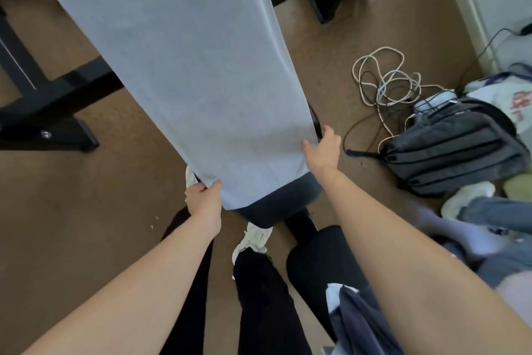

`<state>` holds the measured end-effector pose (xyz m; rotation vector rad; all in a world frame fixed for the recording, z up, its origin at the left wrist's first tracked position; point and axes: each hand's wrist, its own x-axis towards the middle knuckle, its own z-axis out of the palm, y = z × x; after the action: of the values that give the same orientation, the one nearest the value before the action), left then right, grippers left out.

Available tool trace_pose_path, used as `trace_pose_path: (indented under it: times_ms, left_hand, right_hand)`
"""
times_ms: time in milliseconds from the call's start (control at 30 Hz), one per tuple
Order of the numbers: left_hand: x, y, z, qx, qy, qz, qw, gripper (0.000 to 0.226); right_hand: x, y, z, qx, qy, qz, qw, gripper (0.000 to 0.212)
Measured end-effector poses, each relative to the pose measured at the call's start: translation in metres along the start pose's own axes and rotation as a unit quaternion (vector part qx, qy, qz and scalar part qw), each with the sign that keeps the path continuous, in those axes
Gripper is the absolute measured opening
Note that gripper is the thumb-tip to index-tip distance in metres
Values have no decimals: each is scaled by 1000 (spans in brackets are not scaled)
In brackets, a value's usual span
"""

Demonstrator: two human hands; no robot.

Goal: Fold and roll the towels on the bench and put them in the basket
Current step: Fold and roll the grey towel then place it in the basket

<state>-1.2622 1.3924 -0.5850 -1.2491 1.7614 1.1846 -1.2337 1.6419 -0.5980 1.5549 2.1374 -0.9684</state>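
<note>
A long pale grey-blue towel (184, 67) lies stretched along the black padded bench (276, 208), covering nearly all of it. My left hand (205, 202) pinches the towel's near left corner, thumb on top. At the near right corner, my right hand (322, 150) grips the towel's edge, with its fingers curled over the bench side. The dark end of the bench shows just below the towel's near edge. No basket is in view.
Black bench frame legs (43, 113) stand on the brown carpet at left and top. A tangle of cables (385, 78), a grey backpack (449, 150) and heaped clothes (489, 210) crowd the right. My legs and white shoes (253, 236) are below the bench end.
</note>
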Motion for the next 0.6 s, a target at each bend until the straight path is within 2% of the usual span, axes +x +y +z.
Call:
trace_pose_path:
  times_ms: [167,233,333,433,600]
  left_hand:
    - [6,-31,20,-4,42,-95,995,68]
    - [10,-39,23,-1,30,-128,991,75]
    - [21,-53,20,35,-12,-132,991,59]
    - [25,-61,12,53,-8,-122,991,39]
    - [12,-64,3,43,-8,-91,995,24]
  right_hand:
    - [-1,41,19,2,-4,45,999,60]
    - [-2,50,23,5,2,60,998,54]
    - [-2,60,28,16,9,61,998,35]
    - [-3,65,32,30,18,47,998,23]
    - [-20,58,22,175,26,91,980,9]
